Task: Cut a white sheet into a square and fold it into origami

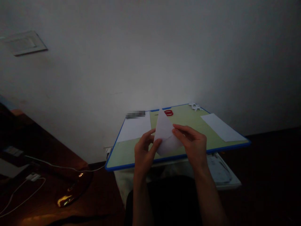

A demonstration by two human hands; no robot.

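A folded sheet of white paper, pointed at its top, is held up over the near part of the table. My left hand pinches its left edge, with the thumb on the front face. On the right edge, the thumb and forefinger of my right hand grip the paper. Behind the paper's tip lie scissors with red handles, their blades partly hidden by the paper.
The pale green table has a blue rim and stands against the wall. White sheets lie at its left, another sheet at its right. Small paper pieces sit in the back right corner. A white cable runs at left.
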